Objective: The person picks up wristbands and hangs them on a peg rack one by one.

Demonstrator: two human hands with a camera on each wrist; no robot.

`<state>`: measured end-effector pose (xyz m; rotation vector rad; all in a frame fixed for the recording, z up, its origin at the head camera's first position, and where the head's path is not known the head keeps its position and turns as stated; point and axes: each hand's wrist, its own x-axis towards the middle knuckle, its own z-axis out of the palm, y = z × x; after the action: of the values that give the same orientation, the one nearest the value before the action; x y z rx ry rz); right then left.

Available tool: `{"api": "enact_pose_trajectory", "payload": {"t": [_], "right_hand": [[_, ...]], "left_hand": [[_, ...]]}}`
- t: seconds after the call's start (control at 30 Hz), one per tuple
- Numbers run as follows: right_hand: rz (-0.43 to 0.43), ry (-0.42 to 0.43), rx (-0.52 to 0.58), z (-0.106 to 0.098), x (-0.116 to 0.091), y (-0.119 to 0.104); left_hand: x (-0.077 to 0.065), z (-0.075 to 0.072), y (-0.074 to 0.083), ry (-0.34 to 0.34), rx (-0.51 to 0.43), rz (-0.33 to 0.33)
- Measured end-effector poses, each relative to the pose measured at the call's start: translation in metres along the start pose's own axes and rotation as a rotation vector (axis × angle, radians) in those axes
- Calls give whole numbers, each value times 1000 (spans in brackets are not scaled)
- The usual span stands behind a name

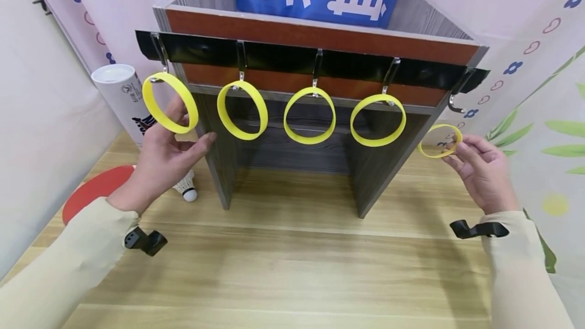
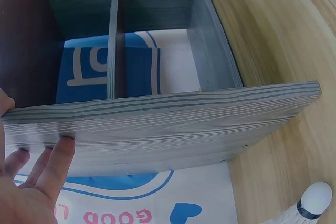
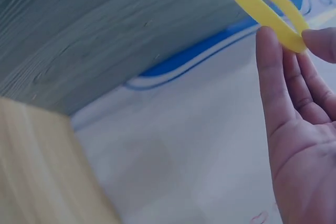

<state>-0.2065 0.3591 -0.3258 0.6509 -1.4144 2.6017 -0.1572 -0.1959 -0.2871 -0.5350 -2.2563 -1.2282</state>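
My right hand (image 1: pixel 486 169) pinches a yellow wristband (image 1: pixel 421 142) between thumb and fingers, below and right of the rightmost hook (image 1: pixel 456 105), which is bare. In the right wrist view, the thumb and fingertips close on the band's lower end (image 3: pixel 286 38). Several matching yellow wristbands (image 1: pixel 310 139) hang from the other hooks of a black hook rail (image 1: pixel 279 55) across the front of a grey wooden shelf (image 1: pixel 219 166). Behind the leftmost hanging band (image 1: pixel 192 113), my left hand (image 1: pixel 160 159) touches the shelf's side panel (image 2: pixel 157 140), fingers mostly straight against its outer face.
A white shuttlecock tube (image 1: pixel 116 93) stands behind my left hand. On the wooden table (image 1: pixel 283 268) lie a shuttlecock (image 1: pixel 186 189) and a red paddle (image 1: pixel 91 189), partly covered by my left arm. Patterned curtains (image 1: pixel 521 39) hang behind the shelf.
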Motion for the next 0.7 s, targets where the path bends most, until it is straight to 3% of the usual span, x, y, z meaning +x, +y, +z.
{"api": "enact_pose_trajectory", "payload": {"t": [0.23, 0.43, 0.7], "right_hand": [[-80, -134, 12, 25, -6, -21], [-115, -274, 93, 59, -8, -36], [-219, -340, 94, 110, -11, -47]], "left_hand": [[0, 0, -1, -1, -14, 13], [-1, 0, -1, 2, 0, -6], [0, 0, -1, 3, 18, 4]]}}
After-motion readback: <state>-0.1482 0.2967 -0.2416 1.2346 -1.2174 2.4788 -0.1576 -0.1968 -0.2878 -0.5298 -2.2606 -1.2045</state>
